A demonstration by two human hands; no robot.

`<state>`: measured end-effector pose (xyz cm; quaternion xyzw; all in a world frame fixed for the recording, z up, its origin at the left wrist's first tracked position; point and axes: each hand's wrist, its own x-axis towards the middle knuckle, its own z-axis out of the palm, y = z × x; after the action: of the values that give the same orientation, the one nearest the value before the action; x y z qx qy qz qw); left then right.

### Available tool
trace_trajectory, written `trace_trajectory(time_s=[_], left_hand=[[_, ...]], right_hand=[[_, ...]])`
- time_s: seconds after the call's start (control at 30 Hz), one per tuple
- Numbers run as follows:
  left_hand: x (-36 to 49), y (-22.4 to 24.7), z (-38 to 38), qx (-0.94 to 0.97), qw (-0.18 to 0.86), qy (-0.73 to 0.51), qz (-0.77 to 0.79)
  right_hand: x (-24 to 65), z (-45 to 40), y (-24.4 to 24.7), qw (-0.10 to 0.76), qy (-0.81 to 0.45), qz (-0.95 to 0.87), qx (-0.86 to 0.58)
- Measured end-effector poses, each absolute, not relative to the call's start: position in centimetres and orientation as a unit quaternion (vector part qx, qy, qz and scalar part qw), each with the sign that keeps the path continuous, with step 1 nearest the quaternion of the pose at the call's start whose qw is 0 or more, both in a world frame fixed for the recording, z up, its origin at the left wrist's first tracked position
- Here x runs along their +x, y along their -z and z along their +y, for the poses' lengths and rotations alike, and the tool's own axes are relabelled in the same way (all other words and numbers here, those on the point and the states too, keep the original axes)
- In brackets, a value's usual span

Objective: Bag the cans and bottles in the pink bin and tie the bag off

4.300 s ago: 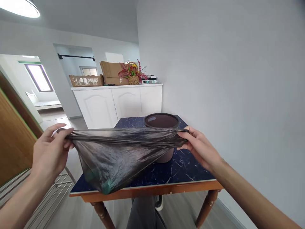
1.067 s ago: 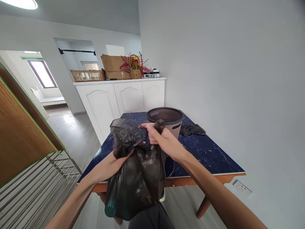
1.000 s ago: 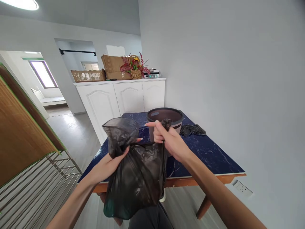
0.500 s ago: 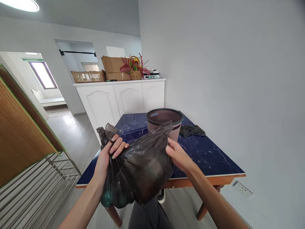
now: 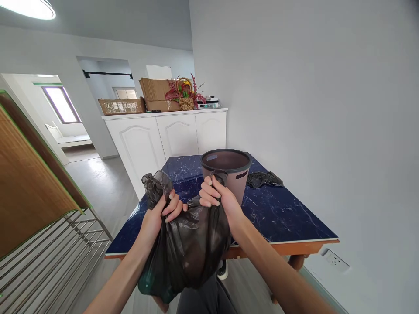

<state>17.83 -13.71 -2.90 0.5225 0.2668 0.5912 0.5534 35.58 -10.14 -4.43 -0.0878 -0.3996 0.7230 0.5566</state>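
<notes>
A filled black plastic garbage bag [image 5: 193,248] hangs between my hands in front of the table's near edge. My left hand [image 5: 163,209] is closed around its gathered left top, and a crumpled tuft sticks up above the fingers. With its fingers wrapped round the right top of the bag, my right hand [image 5: 218,198] grips a bunched end. Something greenish shows faintly through the bag's lower left; the rest of its contents cannot be made out. Just behind my right hand stands a brownish-pink trash can [image 5: 225,163] with a dark rim, upright on the table.
The dark blue marbled table [image 5: 278,218] has a second black plastic bag [image 5: 264,179] lying flat right of the can. White cabinets [image 5: 166,135] behind carry cardboard boxes [image 5: 122,106] and a flower basket [image 5: 186,103]. A metal rack [image 5: 55,248] stands at left, a wall at right.
My right hand has moved left and slightly up, gathering the bag's right top into a bunch. My left hand has shifted a little right. The two bag ends are closer together.
</notes>
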Motion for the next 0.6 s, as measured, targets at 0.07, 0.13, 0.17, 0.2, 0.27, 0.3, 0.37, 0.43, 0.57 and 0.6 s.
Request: trace_trajectory(time_s=[0.07, 0.13, 0.17, 0.2, 0.27, 0.3, 0.37, 0.43, 0.57, 0.6], left_hand=[[18.2, 2.9, -14.0, 0.563, 0.512, -0.572, 0.305], [18.8, 2.9, -14.6, 0.59, 0.437, -0.563, 0.379], [19.1, 2.9, -14.9, 0.593, 0.39, -0.565, 0.421], [19.4, 2.8, -15.3, 0.59, 0.343, -0.57, 0.457], [19.9, 2.8, -15.8, 0.576, 0.277, -0.581, 0.504], [20.0, 2.8, -16.0, 0.571, 0.265, -0.58, 0.517], [20.2, 2.7, -16.2, 0.558, 0.271, -0.578, 0.53], [20.2, 2.7, -16.1, 0.532, 0.281, -0.595, 0.533], [19.9, 3.0, -15.5, 0.49, 0.313, -0.62, 0.527], [19.8, 3.0, -15.4, 0.501, 0.32, -0.613, 0.521]], right_hand=[[35.3, -10.0, 4.5, 0.527, -0.689, -0.472, -0.156], [34.8, -10.1, 4.4, 0.505, -0.6, -0.57, -0.246], [34.6, -10.3, 4.3, 0.495, -0.544, -0.62, -0.272], [34.5, -10.6, 4.1, 0.486, -0.491, -0.666, -0.282], [34.4, -11.1, 3.7, 0.464, -0.417, -0.732, -0.273], [34.5, -11.4, 3.5, 0.453, -0.398, -0.752, -0.265], [35.0, -11.8, 3.2, 0.428, -0.387, -0.776, -0.254], [35.7, -12.0, 3.2, 0.402, -0.408, -0.783, -0.244], [36.5, -11.8, 4.0, 0.384, -0.581, -0.702, -0.148], [36.5, -11.7, 4.2, 0.399, -0.628, -0.656, -0.122]])
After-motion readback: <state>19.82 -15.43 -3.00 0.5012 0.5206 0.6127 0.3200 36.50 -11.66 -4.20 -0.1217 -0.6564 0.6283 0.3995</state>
